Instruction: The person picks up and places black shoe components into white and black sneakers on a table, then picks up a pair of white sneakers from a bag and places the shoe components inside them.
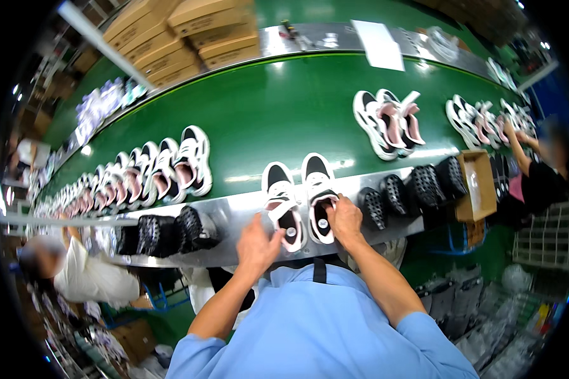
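The right hand (346, 219) had its fingers curled over the heel opening of the right black-and-white strapped sneaker (319, 197) on the silver metal ledge (234, 211). The left hand (256, 243) pinched the heel of the matching left sneaker (283, 205), just beside those fingertips.

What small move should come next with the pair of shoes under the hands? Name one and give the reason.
Probably push the pair of shoes forward onto the green belt. They sit on the metal ledge at the belt's edge, heels toward the person, while other pairs lie fully on the belt. The left hand is at the left shoe's heel and the right hand touches the right shoe's opening.
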The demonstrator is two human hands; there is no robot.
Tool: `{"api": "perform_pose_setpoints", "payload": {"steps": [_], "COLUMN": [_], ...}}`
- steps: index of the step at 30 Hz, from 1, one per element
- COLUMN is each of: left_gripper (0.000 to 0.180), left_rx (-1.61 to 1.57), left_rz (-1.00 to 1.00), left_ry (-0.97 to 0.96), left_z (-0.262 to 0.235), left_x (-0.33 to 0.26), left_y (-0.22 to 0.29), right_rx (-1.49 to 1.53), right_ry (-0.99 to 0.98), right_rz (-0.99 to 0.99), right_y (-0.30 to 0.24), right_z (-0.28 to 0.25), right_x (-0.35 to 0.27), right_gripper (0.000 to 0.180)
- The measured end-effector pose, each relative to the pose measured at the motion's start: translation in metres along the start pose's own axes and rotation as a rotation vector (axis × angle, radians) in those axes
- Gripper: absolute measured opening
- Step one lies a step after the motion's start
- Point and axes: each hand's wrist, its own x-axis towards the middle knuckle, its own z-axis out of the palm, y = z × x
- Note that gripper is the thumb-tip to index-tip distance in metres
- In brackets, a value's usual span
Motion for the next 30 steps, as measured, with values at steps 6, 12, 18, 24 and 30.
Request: {"api": "perform_pose_setpoints", "payload": {"steps": [6,12,18,24,30], "left_gripper": [0.059,0.019,0.049,0.053,0.043], "left_rx": [-0.25,0.221,0.561,0.389,0.404], "left_rz": [-0.04,0.058,-0.397,-0.578,-0.267], "left_ry": [-0.046,0.62,0.718,0.56,0.787], "left_z": [0.044,-0.116,-0.2,-0.208,-0.231], "left_x": [0.013,-0.038,-0.086,-0.08,-0.088], "left_y": [-0.029,-0.1,-0.292,-0.355,-0.187], "right_rx": [0.092,0.084,0.382,0.349,0.436], "right_ry": [-0.058,-0.27,-0.481,-0.579,-0.546], "right_rz": [0.0,0.01,-0.003,-0.155,-0.109], "right_y": [0.002,-0.037,-0.08,-0.139,-0.167], "right_z": [-0.01,-0.101,-0.08,-0.07,-0.074], "right_x": [-0.007,-0.054,-0.067,-0.074,-0.067], "right_gripper": [0.048,0.036,0.022,0.021,0.033]}}
